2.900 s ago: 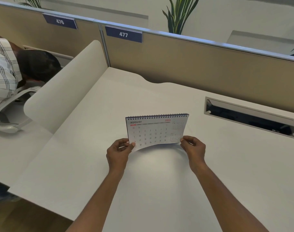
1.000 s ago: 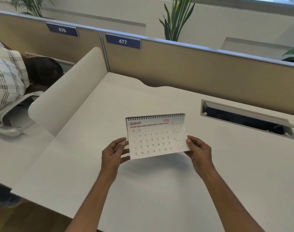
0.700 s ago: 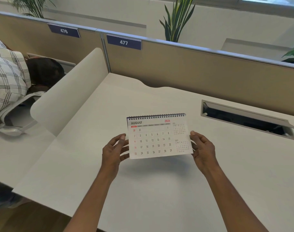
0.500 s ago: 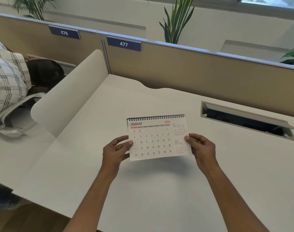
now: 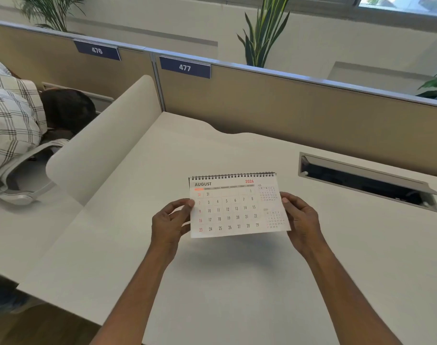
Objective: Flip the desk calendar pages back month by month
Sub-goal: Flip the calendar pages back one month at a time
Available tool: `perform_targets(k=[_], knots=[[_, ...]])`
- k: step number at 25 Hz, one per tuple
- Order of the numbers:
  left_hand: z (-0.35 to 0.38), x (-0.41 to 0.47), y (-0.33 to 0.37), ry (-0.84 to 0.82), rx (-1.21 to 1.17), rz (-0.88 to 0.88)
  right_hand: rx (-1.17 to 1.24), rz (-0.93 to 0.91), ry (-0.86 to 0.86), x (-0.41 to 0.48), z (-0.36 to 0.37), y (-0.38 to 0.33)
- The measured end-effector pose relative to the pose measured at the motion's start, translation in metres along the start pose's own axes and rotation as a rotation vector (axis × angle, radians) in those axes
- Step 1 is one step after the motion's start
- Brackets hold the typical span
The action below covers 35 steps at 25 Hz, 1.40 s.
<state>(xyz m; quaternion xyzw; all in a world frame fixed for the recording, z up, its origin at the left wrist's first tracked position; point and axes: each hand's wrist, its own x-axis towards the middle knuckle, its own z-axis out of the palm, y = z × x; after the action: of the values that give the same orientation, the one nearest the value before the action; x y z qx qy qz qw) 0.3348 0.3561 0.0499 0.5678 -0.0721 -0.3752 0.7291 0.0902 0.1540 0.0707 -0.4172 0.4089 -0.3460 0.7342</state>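
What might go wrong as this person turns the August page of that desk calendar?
The calendar seems held up off the desk only by fingertips: left hand and right hand pinch its side edges, so letting go with one to flip could let it drop. The page also bows slightly; pulling hard might tear it at the spiral binding.

One desk calendar (image 5: 235, 205), two hands (image 5: 171, 220) (image 5: 303, 217), two number signs (image 5: 97, 50) (image 5: 185, 67), three plants (image 5: 263, 28) (image 5: 51, 8) (image 5: 436, 85)
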Motion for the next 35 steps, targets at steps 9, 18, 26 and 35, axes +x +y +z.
perform_targets(k=[9, 18, 26, 35], knots=[[0.009, 0.018, 0.019, -0.095, 0.102, 0.205, 0.035, -0.041, -0.085, 0.012, 0.017, -0.026], [0.028, 0.05, 0.047, 0.028, 0.244, 0.269, -0.262, -0.195, 0.013, 0.044, 0.037, -0.046], [0.027, 0.056, 0.042, 0.035, 0.234, 0.266, -0.352, -0.223, 0.099, 0.06, 0.041, -0.042], [0.031, 0.06, 0.038, 0.056, 0.221, 0.253, -0.266, -0.174, 0.097, 0.066, 0.047, -0.038]])
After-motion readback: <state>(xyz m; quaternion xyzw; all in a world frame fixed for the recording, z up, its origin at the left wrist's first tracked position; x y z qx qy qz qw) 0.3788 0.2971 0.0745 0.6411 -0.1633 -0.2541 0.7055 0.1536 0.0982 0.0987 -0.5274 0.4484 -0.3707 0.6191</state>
